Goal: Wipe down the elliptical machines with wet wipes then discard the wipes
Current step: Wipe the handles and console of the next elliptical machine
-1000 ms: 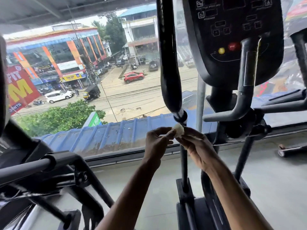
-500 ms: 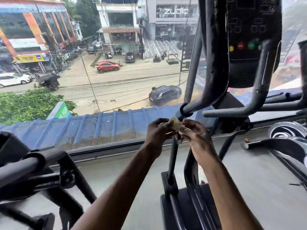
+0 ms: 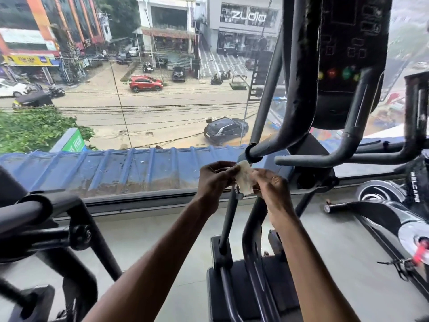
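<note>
A: Hands?
B: Left hand (image 3: 214, 176) and right hand (image 3: 270, 184) meet mid-frame, both pinching one wipe (image 3: 244, 180). Each grip is pressed onto an edge of it, fingers curled.
A: Where's the wipe exactly?
B: Held in the air between the two hands, crumpled and partly spread, just near of the elliptical's (image 3: 250, 263) left handlebar joint (image 3: 253, 152). Can't tell if it touches the bar.
A: Machine?
B: Console (image 3: 348, 43) top right, coloured buttons on it. Curved handlebar (image 3: 299, 89) runs down to the joint. Base and pedals sit low, between the forearms.
A: Anything else?
B: Another machine (image 3: 46, 219) at near left, a third (image 3: 394, 205) at right. Window (image 3: 139, 112) far side, street and a red car (image 3: 145, 83) beyond. Grey floor (image 3: 162, 228).
</note>
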A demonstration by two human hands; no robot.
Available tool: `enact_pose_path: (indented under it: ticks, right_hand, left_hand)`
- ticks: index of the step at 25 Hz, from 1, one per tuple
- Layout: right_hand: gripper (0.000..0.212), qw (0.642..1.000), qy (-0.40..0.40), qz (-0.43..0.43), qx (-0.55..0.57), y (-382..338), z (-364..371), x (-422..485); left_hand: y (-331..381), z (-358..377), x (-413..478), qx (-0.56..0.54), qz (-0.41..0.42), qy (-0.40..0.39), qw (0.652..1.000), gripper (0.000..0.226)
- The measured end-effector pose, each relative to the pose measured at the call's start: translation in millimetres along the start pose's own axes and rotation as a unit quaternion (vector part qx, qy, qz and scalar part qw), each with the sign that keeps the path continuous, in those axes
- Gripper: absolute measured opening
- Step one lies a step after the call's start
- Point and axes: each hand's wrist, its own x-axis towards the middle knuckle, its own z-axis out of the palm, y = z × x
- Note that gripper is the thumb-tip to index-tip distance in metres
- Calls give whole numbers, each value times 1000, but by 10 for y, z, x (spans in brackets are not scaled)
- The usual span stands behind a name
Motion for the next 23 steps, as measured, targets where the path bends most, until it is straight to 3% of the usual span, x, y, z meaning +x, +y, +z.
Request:
enact_pose_path:
  ticks: [2, 4, 8, 10, 15, 19, 21, 23]
  right_hand:
    - [15, 1000, -25, -8, -11, 6, -22, -30]
    - [5, 999, -9, -24, -35, 17, -24, -43]
    - [13, 999, 18, -13, -40, 38, -4, -40]
    - [11, 1000, 2, -21, -8, 19, 34, -46]
    - [13, 998, 45, 14, 34, -23, 171, 122]
    - [12, 990, 113, 42, 68, -20, 151, 234]
    - [17, 983, 173, -8, 67, -11, 77, 263]
    - [19, 976, 206, -66, 36, -45, 9, 236]
  left_hand:
    - [14, 19, -19, 17, 15, -10, 1000, 5]
    - [22, 28, -37, 37, 24, -13, 999, 7]
    - [7, 8, -9, 26, 26, -14, 999, 6]
    - [-24, -10, 43, -12, 6, -14, 1000, 11]
    - [-213, 13, 228, -62, -72, -47, 994, 22]
    - [-314, 62, 457, -51, -5, 63, 997, 14]
    - [-326, 92, 593, 58, 68, 142, 986, 20]
    - [-331, 153, 684, 193, 143, 190, 952, 26]
